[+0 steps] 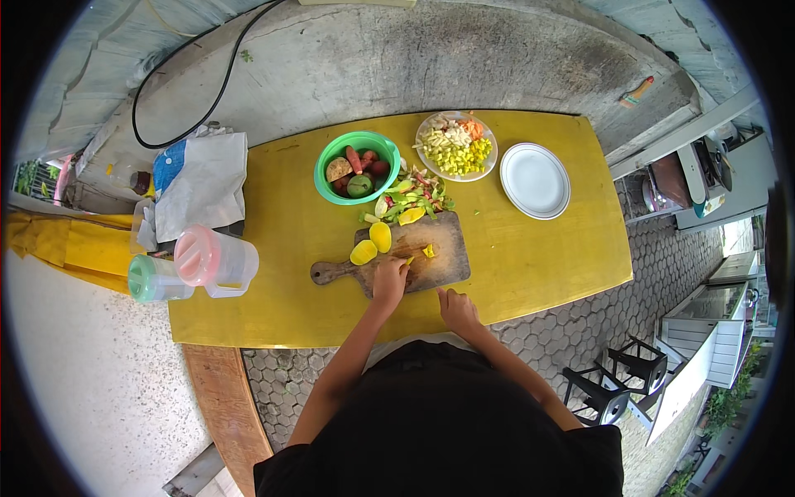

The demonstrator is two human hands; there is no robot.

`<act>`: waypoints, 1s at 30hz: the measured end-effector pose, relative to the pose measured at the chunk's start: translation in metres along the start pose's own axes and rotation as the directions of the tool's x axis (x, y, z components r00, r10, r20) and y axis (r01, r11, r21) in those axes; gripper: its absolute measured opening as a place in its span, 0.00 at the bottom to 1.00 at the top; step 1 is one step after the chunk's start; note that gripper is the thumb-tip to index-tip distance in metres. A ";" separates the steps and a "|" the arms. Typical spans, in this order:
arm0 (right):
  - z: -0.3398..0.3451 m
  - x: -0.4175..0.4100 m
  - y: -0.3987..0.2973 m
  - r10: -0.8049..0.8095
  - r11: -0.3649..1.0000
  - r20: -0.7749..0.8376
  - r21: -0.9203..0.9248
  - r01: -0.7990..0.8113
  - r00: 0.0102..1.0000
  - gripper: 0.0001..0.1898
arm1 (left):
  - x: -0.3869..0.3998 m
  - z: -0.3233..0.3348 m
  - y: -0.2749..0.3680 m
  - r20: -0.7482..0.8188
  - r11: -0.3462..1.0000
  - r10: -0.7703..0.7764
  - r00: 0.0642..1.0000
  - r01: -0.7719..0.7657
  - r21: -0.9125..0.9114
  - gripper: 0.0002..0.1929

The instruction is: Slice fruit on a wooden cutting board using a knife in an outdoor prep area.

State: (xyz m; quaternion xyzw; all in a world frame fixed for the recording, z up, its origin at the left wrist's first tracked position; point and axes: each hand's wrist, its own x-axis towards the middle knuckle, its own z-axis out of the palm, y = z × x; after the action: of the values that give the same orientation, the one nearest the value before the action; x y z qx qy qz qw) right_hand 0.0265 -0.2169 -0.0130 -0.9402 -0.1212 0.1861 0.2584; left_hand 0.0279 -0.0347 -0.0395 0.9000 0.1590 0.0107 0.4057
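Note:
My left hand (389,281) rests on the wooden cutting board (444,239), its fingers on a small piece of yellow fruit (408,261). A few cut yellow bits (428,250) lie to the right of it. Beyond that hand are two peeled yellow mango pieces (371,243), apparently on the board's left edge. My right hand (459,310) is curled at the board's near right corner; whether it grips a knife cannot be made out. At the board's far edge sits a heap of peels and scraps (416,197), with another yellow piece (411,215) against it.
Behind the scraps stands a green bowl (322,180) of fruit and roots. A plate (424,166) of diced produce and stacked white plates (535,180) are at the right. Two lidded pitchers (217,264) and a white sack (202,180) occupy the yellow table's (279,310) left end.

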 end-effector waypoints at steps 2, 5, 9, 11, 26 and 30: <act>0.000 -0.001 -0.008 -0.018 1.000 0.011 -0.025 0.018 1.000 0.24 | 0.001 0.001 0.001 0.020 0.999 -0.031 0.999 0.031 -0.010 0.09; 0.002 -0.001 -0.010 -0.030 0.997 0.017 -0.071 0.031 0.999 0.24 | 0.002 0.001 0.003 0.005 1.000 -0.029 1.000 0.029 0.007 0.08; 0.013 0.002 -0.002 -0.027 0.997 0.011 -0.078 0.028 1.000 0.26 | 0.007 -0.001 0.010 0.001 1.000 -0.026 1.000 0.026 0.005 0.07; 0.010 0.003 -0.005 0.006 0.997 0.056 -0.073 -0.002 0.998 0.26 | 0.004 -0.003 0.009 0.010 0.999 -0.034 0.999 0.034 -0.004 0.07; -0.003 -0.006 -0.012 -0.042 0.994 0.010 -0.097 0.043 0.999 0.26 | -0.009 -0.004 0.005 -0.032 0.994 -0.043 0.999 0.046 0.097 0.12; -0.002 -0.007 -0.017 -0.025 0.991 0.025 -0.128 0.028 0.999 0.25 | -0.007 -0.004 0.007 -0.038 0.994 -0.033 0.999 0.036 0.101 0.11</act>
State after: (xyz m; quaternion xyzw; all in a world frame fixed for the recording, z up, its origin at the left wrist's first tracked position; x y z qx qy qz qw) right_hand 0.0190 -0.2056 0.0001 -0.9509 -0.1486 0.1856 0.1983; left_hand 0.0225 -0.0380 -0.0311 0.9163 0.1821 0.0119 0.3564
